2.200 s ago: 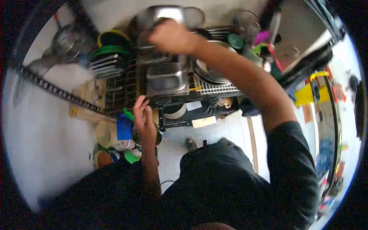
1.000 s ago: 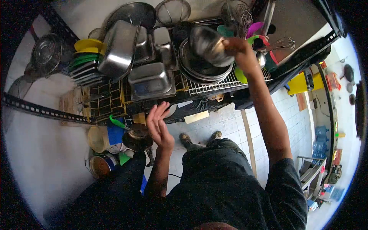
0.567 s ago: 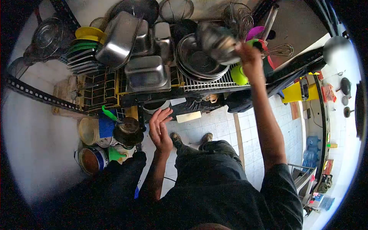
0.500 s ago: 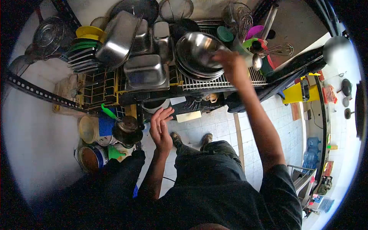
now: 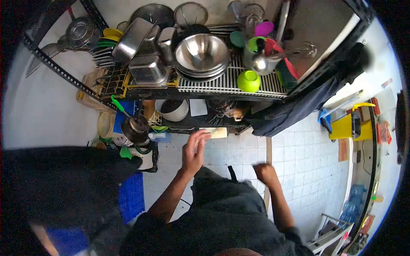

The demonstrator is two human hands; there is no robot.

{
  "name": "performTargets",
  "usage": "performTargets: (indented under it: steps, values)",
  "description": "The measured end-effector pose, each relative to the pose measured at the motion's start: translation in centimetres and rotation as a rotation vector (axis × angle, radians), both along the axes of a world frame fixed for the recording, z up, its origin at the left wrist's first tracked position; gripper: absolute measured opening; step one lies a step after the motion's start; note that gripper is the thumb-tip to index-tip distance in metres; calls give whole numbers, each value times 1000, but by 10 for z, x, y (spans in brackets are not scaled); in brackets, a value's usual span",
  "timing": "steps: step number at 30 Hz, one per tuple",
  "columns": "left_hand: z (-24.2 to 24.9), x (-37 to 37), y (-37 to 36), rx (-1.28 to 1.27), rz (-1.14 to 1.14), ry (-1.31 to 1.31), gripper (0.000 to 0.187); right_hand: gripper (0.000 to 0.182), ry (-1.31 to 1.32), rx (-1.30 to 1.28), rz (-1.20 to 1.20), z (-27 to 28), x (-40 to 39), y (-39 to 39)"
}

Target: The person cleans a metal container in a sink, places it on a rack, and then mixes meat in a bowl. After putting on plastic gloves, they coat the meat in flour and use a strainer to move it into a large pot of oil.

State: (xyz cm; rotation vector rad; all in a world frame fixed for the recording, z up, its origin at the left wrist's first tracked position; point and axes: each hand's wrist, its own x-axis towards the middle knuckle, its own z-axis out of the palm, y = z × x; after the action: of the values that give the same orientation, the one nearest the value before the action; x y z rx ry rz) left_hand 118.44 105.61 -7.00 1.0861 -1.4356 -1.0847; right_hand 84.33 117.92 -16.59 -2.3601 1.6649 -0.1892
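My left hand (image 5: 194, 150) hovers flat and empty above the tiled floor, fingers apart, just below the rack's lower shelf. My right hand (image 5: 265, 173) hangs low by my hip, loosely curled with nothing in it. A stack of steel bowls (image 5: 202, 53) rests on the white wire shelf (image 5: 230, 83) of the dish rack, far above both hands. Rectangular steel pans (image 5: 143, 64) lean beside the bowls on the left. A lime green cup (image 5: 248, 81) and a steel ladle (image 5: 260, 64) sit to the right of the bowls.
Yellow and green plates (image 5: 106, 40) stand in the rack's left end. A dark pot (image 5: 136, 127) and a white bucket (image 5: 172, 110) sit under the shelf. A dark cloth (image 5: 294, 112) hangs off the rack's right side. A blue mat (image 5: 131, 195) lies on the floor at left.
My right hand has let go of the steel bowl, which now sits on the bowl stack, and has dropped to my hip. The view has swung to the right and down.
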Motion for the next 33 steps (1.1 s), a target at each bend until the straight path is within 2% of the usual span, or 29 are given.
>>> performTargets:
  steps: [1, 2, 6, 8, 9, 11, 12, 14, 16, 17, 18, 21, 22, 24, 29, 32, 33]
  values:
    - [-6, -28, 9, 13, -44, -13, 32, 11, -79, -10, -20, -37, -43, 46]
    - [-12, -60, 19, 32, -90, -26, 32, 13, -221, 90, -200, -23, -65, 84]
    - [-47, -205, 60, 146, -339, 43, 32, 20, -181, 171, -583, -20, -165, 228]
    - [-48, -278, 84, 174, -507, 35, 32, 24, -247, 105, -748, -21, -206, 288]
    - [-47, -307, 92, 193, -594, 29, 32, 25, -376, 111, -888, -31, -223, 320]
    - [-12, -358, 100, 139, -771, -152, 33, 27, -639, 118, -1175, -55, -254, 367]
    - [0, -381, 103, 118, -860, -242, 33, 25, -634, 118, -1207, -59, -267, 379]
    - [-1, -424, 106, 133, -896, -293, 32, 23, -620, 116, -1283, -66, -287, 399]
    - [-4, -469, 101, 175, -955, -346, 33, 25, -509, 129, -1230, -71, -306, 398]
    - [-18, -491, 99, 215, -977, -242, 33, 24, -486, 197, -1234, -52, -313, 384]
    - [-20, -512, 96, 198, -1009, -291, 33, 24, -469, 259, -1244, -33, -320, 363]
    - [-28, -587, 74, 129, -1095, -401, 34, 24, -514, 114, -1208, -38, -360, 321]
    - [-30, -612, 64, 102, -1125, -419, 35, 23, -546, 190, -1240, -39, -377, 305]
    - [-33, -661, 36, 53, -1145, -454, 36, 23, -539, 161, -1210, -42, -412, 270]
    - [-23, -779, -37, -31, -1124, -414, 35, 26, -576, 261, -1215, -66, -516, 207]
    - [-35, -841, -96, -64, -1102, -338, 34, 26, -624, 245, -1298, -96, -589, 185]
    - [-13, -859, -113, -25, -1068, -376, 34, 25, -634, 230, -1355, -114, -607, 183]
